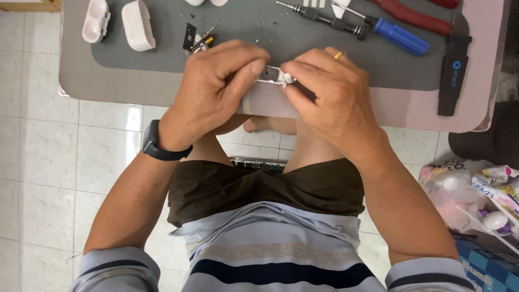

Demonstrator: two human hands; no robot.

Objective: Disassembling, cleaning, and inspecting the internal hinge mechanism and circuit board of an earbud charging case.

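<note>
My left hand (pixel 219 86) and my right hand (pixel 330 94) meet over the near edge of a low grey table (pixel 75 81). Between their fingertips they pinch a small white and metallic part (pixel 274 75). The left thumb and forefinger grip its left end; the right fingers hold its right end. A dark watch sits on my left wrist, a gold ring on a right finger. Most of the part is hidden by my fingers.
A dark grey work mat (pixel 162 59) covers the table. On it lie two white case halves (pixel 138 24), a small circuit piece (pixel 197 40), a black precision screwdriver (pixel 324 19), a blue-handled screwdriver (pixel 400 35), red-handled pliers (pixel 413 19) and a black tool (pixel 453 73). Plastic bags (pixel 476 189) sit on the tiled floor at right.
</note>
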